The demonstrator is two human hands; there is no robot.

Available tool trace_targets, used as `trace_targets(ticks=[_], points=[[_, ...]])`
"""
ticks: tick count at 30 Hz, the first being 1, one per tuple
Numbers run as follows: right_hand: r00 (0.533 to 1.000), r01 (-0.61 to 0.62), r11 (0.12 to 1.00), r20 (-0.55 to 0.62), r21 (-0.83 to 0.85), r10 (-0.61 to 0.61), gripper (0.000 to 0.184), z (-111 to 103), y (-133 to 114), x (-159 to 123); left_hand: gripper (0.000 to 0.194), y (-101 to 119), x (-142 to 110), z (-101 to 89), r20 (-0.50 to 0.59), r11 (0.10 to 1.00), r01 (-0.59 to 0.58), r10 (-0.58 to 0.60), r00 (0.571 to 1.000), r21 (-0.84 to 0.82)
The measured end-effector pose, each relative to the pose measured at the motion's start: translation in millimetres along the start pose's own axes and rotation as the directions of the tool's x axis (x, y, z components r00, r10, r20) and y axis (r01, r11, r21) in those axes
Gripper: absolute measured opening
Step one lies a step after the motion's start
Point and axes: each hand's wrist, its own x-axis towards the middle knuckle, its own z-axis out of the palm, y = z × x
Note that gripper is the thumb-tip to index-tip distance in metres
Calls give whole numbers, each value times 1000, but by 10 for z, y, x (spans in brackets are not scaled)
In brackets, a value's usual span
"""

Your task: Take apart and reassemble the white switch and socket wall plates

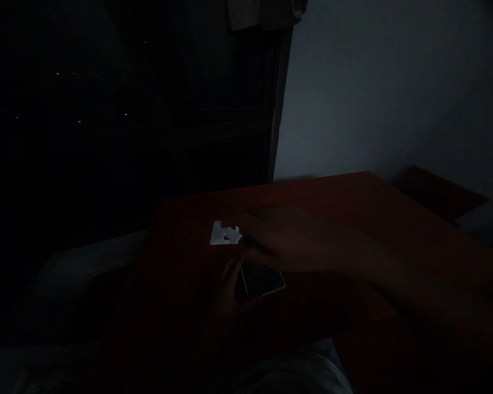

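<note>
Lighting's poor, so treat the fine detail as a best read. The dark slab (265, 279) with the pale rim is at the near side of your two hands, mid-left on the desk (332, 191). Your left hand (230, 293) is curled round its near left corner, fingers at the left edge, thumb along the near edge; looks like a light hold, palm clear of the face. Your right hand (287, 238) reaches in from the right over the slab's far end, fingers pointing left, thumb and forefinger a bit apart with something dark between them. Can't tell whether it's gripping that or just passing in front.

White piece (217, 234) with a cut-out lies flat just left of your right fingertips; a small pale tab (233, 235) sits skewed on its right part.

Handling, my judgement: slab should be light, stiff, smooth-faced, so it may slide; face could scratch or crack. Hold it by the rim on opposite edges, no pressing mid-face. White piece looks thin and featherlight, probably bends at the cut-out; take it by the solid left edge.
</note>
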Motion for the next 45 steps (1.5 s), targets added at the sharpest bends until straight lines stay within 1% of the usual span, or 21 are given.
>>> trace_targets(ticks=[2, 5, 7, 9, 11, 13, 15, 18, 20, 21, 24, 26, 28, 30, 33, 35, 36, 38, 41, 43, 45], points=[[1000, 2, 1000, 3, 14, -2, 41, -1, 4, -13, 81, 13, 1, -6, 5, 1000, 3, -3, 1000, 1], [988, -145, 978, -74, -148, 135, 33, 33, -20, 5, 80, 27, -1, -5, 19, 1000, 28, -28, 999, 3], [975, -216, 948, -110, -233, 195, 35, 52, -22, 26, 78, 23, -7, 1, 20, 999, 37, -38, 999, 13], [985, -167, 961, -81, -218, 153, 33, 48, -4, 32, 78, 11, -13, 5, 23, 999, 35, -35, 999, 21], [998, -58, 988, -33, -141, 54, 30, 23, 12, 15, 80, -6, -20, 10, 33, 999, 25, -26, 999, 24], [1000, 5, 998, -3, -70, -5, 41, -4, 3, -10, 81, -23, -24, 19, 27, 1000, 21, -22, 999, 19], [1000, -23, 997, -2, -71, 23, 48, -13, -34, -23, 81, -37, -26, 31, 18, 1000, 20, -20, 1000, -1], [982, -186, 962, -54, -202, 178, 32, 11, -90, 2, 82, -37, -22, 42, 44, 999, 27, -26, 999, -31], [968, -250, 933, -71, -259, 240, 36, 28, -82, 28, 81, -20, -17, 36, 56, 998, 47, -45, 997, -35], [970, -244, 935, -64, -255, 236, 37, 30, -62, 34, 81, -10, -14, 29, 59, 998, 57, -55, 997, -31], [994, -106, 985, -28, -136, 103, 30, 5, 34, 9, 83, 15, -11, 2, 77, 997, 78, -77, 994, -9], [1000, 26, 1000, 1, -13, -26, 38, -23, 80, -32, 83, 20, -13, -13, 84, 997, 77, -77, 993, 1], [994, 101, 992, 33, 73, -104, 50, -36, 82, -64, 83, 21, -14, -22, 72, 998, 68, -68, 995, 8], [998, 52, 998, 27, 32, -53, 51, -23, 49, -67, 82, 25, -13, -26, 56, 999, 47, -48, 997, 18], [984, -174, 969, -64, -175, 165, 38, 24, -4, -26, 81, 26, -15, -16, 51, 999, 39, -40, 998, 20], [969, -247, 939, -87, -238, 233, 38, 48, -3, 1, 81, 14, -20, -3, 42, 998, 58, -59, 997, 18], [970, -242, 943, -83, -230, 229, 35, 53, 9, 7, 80, 5, -23, 4, 37, 998, 65, -65, 997, 16], [986, -161, 976, -59, -145, 154, 29, 50, 45, 3, 80, -14, -26, 11, 34, 998, 53, -53, 998, 20], [1000, -23, 999, -15, 27, 24, 52, 41, 83, -20, 81, -30, -26, 9, 42, 999, 30, -31, 999, 26], [999, -30, 1000, -31, 8, 31, 53, 52, 87, -23, 81, -33, -29, 6, 47, 999, 34, -36, 998, 33], [990, -120, 986, -84, -119, 110, 39, 75, 87, -15, 81, -33, -36, 7, 53, 998, 47, -49, 997, 38]])
